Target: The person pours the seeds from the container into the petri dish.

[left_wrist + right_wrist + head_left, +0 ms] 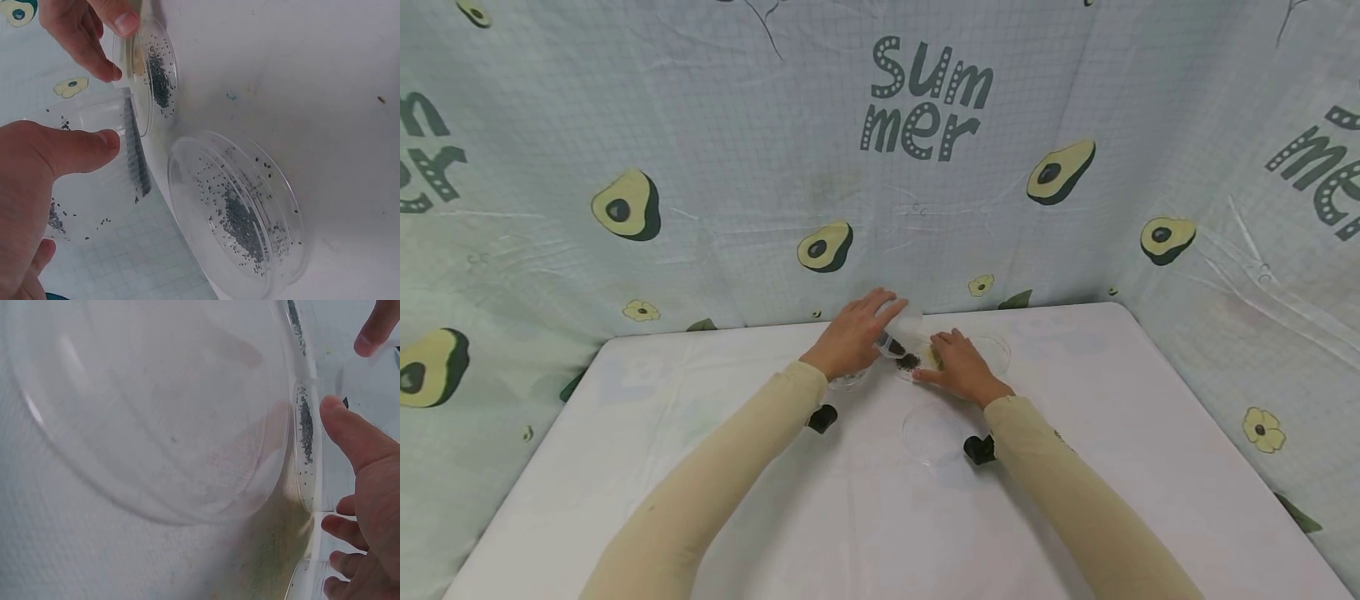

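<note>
My left hand grips a clear plastic cup, tipped on its side, with dark seeds gathered toward its mouth. In the left wrist view, the thumb presses along the cup's wall and more seeds cling inside. Under the mouth lies a clear petri dish with a small heap of dark seeds. My right hand spans this dish, thumb at the near rim and fingers at the far side. Another petri dish, holding its own scattered seed heap, stands beside it, partly behind my left hand in the head view.
To the right of my right hand lies another clear dish. A further transparent dish lies nearer on the white table, large in the right wrist view. A printed cloth hangs behind the table's far edge.
</note>
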`<state>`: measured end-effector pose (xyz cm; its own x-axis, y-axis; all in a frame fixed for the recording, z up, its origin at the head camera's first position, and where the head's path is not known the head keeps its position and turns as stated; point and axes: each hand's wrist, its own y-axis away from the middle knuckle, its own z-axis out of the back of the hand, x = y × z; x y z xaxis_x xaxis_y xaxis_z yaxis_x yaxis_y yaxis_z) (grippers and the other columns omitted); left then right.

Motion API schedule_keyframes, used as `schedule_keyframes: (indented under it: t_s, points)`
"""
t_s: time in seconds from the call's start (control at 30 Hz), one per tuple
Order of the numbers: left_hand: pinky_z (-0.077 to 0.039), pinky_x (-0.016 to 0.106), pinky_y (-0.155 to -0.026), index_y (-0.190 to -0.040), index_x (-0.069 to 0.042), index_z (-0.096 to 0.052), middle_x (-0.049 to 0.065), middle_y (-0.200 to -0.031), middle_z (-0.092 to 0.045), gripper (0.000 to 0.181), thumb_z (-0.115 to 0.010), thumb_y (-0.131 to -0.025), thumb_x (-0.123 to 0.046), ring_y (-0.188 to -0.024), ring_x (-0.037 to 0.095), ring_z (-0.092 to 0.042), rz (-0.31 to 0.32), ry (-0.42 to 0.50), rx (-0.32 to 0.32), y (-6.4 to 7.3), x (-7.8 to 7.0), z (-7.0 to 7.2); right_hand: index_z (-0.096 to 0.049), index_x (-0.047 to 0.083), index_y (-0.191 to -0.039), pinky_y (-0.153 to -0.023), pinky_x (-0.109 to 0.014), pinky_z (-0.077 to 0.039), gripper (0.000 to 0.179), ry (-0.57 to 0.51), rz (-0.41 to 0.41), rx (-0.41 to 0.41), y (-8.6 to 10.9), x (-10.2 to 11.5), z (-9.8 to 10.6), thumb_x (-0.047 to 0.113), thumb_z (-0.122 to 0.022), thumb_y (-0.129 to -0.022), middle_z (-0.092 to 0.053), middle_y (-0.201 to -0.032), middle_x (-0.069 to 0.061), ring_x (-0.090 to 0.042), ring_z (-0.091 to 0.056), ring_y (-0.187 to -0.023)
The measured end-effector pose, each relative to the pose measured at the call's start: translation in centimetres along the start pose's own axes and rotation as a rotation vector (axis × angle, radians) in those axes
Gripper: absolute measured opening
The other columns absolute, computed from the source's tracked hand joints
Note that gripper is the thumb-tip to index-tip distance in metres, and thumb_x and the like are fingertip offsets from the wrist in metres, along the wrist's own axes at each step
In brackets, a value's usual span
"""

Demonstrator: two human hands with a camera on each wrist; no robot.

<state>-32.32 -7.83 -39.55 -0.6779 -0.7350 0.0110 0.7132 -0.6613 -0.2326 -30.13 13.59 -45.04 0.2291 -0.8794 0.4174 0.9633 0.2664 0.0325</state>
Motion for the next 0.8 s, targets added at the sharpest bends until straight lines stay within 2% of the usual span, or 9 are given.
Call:
schedule_keyframes:
  t_s: [0.2, 0.33, 0.53, 0.8]
  points:
    - [-0.033, 0.045, -0.116, -0.15, -0.016, -0.032, 0.006, -0.151, -0.037, 0.089, -0.082, -0.077, -0.017, -0.144, 0.024, -0.031, 0.031, 0.042, 0.01, 0.3, 0.3, 0.3, -0.033, -0.003, -0.148, -0.119, -0.054, -0.022, 0.09, -0.004, -0.001, -0.011, 0.1, 0.0, 0.1, 0.049, -0.07, -0.085, -0.035, -0.153, -0.022, -0.041, -0.02, -0.147]
    - [-0.035, 0.045, -0.115, -0.15, -0.015, -0.032, 0.007, -0.149, -0.04, 0.09, -0.083, -0.076, -0.02, -0.141, 0.025, -0.037, 0.037, 0.072, -0.012, 0.7, 0.8, 0.4, -0.032, -0.001, -0.148, -0.119, -0.054, -0.022, 0.09, 0.006, 0.002, -0.01, 0.1, 0.0, 0.1, 0.05, -0.069, -0.084, -0.034, -0.154, -0.021, -0.041, -0.02, -0.147]
    - [-0.041, 0.044, -0.11, -0.149, -0.011, -0.032, 0.01, -0.147, -0.042, 0.092, -0.084, -0.075, -0.022, -0.133, 0.028, -0.046, 0.028, 0.08, -0.039, 1.2, 1.3, 0.4, -0.035, -0.001, -0.147, -0.118, -0.053, -0.024, 0.087, 0.021, 0.026, -0.026, 0.1, 0.0, 0.2, 0.05, -0.068, -0.085, -0.035, -0.153, -0.021, -0.04, -0.022, -0.146]
    - [-0.041, 0.043, -0.11, -0.149, -0.009, -0.03, 0.011, -0.149, -0.04, 0.091, -0.082, -0.076, -0.025, -0.131, 0.03, -0.049, 0.069, 0.135, -0.034, 2.2, 1.8, 0.9, -0.039, -0.002, -0.145, -0.119, -0.052, -0.022, 0.083, 0.017, 0.052, -0.038, 0.4, 0.4, 0.3, 0.049, -0.069, -0.085, -0.037, -0.152, -0.022, -0.04, -0.023, -0.146]
